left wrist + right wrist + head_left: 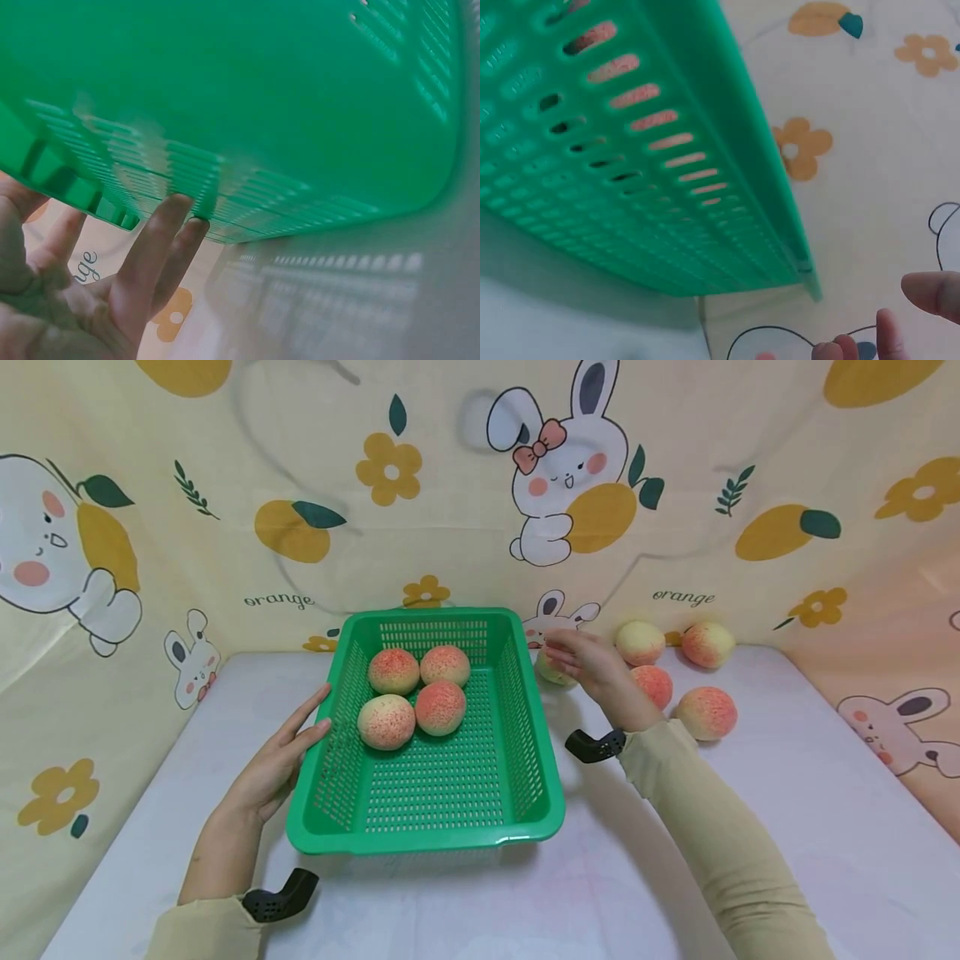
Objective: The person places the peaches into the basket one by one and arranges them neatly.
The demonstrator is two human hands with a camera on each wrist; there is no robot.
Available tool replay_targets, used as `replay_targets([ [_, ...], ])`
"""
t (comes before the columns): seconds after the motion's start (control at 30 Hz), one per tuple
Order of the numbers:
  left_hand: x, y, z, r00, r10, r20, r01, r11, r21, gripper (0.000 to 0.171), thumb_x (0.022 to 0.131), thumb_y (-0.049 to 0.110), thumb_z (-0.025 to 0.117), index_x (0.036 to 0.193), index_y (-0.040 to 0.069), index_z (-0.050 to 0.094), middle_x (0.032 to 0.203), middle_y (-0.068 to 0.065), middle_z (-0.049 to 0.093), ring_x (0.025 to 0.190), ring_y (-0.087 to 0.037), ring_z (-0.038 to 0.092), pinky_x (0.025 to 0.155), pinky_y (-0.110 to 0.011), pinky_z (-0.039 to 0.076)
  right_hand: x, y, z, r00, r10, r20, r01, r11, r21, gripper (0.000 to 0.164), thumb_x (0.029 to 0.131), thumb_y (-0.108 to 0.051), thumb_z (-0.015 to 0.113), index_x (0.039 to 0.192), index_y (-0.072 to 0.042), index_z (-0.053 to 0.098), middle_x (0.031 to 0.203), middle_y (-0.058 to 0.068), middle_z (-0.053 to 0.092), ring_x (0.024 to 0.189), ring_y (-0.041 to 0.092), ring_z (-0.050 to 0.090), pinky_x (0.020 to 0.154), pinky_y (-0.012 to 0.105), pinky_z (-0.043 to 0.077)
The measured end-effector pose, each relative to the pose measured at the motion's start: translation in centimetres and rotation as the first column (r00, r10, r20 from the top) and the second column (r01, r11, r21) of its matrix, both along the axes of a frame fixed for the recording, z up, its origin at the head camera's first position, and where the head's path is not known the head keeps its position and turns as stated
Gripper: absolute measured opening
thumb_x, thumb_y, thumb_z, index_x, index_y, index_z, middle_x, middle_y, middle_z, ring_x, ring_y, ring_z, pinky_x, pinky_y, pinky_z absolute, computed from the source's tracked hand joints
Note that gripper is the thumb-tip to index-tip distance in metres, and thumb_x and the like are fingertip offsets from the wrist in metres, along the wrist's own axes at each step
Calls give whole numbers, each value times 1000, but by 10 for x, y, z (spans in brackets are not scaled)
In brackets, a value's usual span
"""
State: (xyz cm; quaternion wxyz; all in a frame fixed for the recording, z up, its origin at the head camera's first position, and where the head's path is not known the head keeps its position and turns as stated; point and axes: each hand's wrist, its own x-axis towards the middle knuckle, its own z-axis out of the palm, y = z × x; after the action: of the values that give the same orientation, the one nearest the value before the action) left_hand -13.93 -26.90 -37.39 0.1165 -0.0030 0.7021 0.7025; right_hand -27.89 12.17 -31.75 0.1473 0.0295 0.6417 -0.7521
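My left hand (273, 768) holds the green plastic basket (427, 842) by its left side, with fingers at the rim. In the left wrist view, two fingers (154, 247) press against the slotted outer wall, and the basket's underside is raised off the table. Four-sided and tilted towards me, it carries several red-speckled peaches (441, 707) in its far left part. Beyond its right rim, my right hand (600, 681) reaches out with fingers extended and apart, holding nothing. A pale yellow-green peach (553, 670) lies partly hidden behind those fingers.
Right of my right hand, several more peaches (707, 713) lie on the white tabletop (787, 793), one partly covered by my forearm. A cloth backdrop (450, 552) printed with rabbits and oranges rises behind the table and along both sides.
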Motion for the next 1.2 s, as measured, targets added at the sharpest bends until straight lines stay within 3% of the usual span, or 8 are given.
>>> replay_targets([
  [0.13, 0, 0, 0, 1000, 2, 0, -2, 1000, 3, 62, 101, 38, 47, 154, 37, 14, 130, -14, 43, 94, -15, 69, 76, -35, 58, -3, 3, -3, 998, -56, -25, 57, 998, 27, 16, 96, -14, 57, 84, -18, 66, 79, -10, 66, 80, 7, 62, 89, 23, 50],
  [0.27, 1, 0, 0, 1000, 5, 4, -5, 1000, 5, 62, 101, 37, 48, 153, 38, 14, 129, -14, 45, 94, -15, 69, 76, -36, 58, -5, 4, -9, 991, -126, -52, 131, 985, 109, 8, 97, -19, 56, 91, -18, 63, 88, -12, 63, 93, 12, 57, 96, 26, 45],
  [0.47, 0, 0, 1, 1000, 3, 9, -3, 1000, 18, 63, 100, 37, 49, 153, 37, 15, 126, -8, 48, 95, -14, 68, 77, -34, 58, -12, 3, -19, 958, -281, -55, 287, 938, 194, 3, 93, -21, 61, 92, -19, 62, 98, -12, 55, 110, 13, 47, 103, 31, 39],
  [0.63, -1, 0, 1, 1000, 8, 1, -8, 1000, 25, 62, 100, 36, 49, 153, 36, 16, 123, -5, 50, 94, -13, 68, 76, -34, 58, -17, 2, -24, 930, -361, -75, 369, 911, 183, 20, 88, -16, 65, 107, -11, 62, 122, -1, 55, 126, 16, 42, 113, 33, 29],
  [0.73, 0, 0, 0, 1000, 9, 1, -9, 1000, 21, 62, 101, 36, 49, 154, 36, 16, 125, -7, 48, 95, -14, 68, 76, -35, 58, -18, 3, -28, 934, -349, -74, 357, 914, 193, 43, 87, -17, 67, 128, -8, 56, 145, 6, 43, 136, 19, 35, 117, 36, 24],
  [0.83, 0, 0, 0, 1000, 4, 2, -5, 1000, 15, 63, 101, 36, 48, 154, 35, 15, 128, -11, 46, 95, -14, 68, 77, -35, 58, -20, 5, -32, 948, -314, -54, 318, 921, 224, 58, 87, -23, 68, 141, -15, 47, 157, 7, 26, 143, 22, 23, 119, 41, 19],
  [1.03, 0, -1, 0, 1000, -7, -7, 7, 1000, 0, 62, 101, 37, 47, 154, 34, 15, 132, -15, 41, 97, -14, 67, 78, -35, 58, -23, 8, -43, 969, -241, -55, 247, 940, 233, 72, 88, -28, 68, 150, -20, 33, 161, 9, 10, 147, 23, 9, 120, 42, 12],
  [1.2, 0, 0, 0, 1000, -2, -4, 2, 1000, -8, 62, 101, 37, 48, 154, 34, 16, 131, -17, 41, 95, -16, 68, 78, -37, 58, -30, 10, -53, 974, -218, -61, 226, 948, 224, 73, 90, -25, 66, 152, -18, 29, 160, 11, 9, 147, 24, 10, 120, 37, 16],
])
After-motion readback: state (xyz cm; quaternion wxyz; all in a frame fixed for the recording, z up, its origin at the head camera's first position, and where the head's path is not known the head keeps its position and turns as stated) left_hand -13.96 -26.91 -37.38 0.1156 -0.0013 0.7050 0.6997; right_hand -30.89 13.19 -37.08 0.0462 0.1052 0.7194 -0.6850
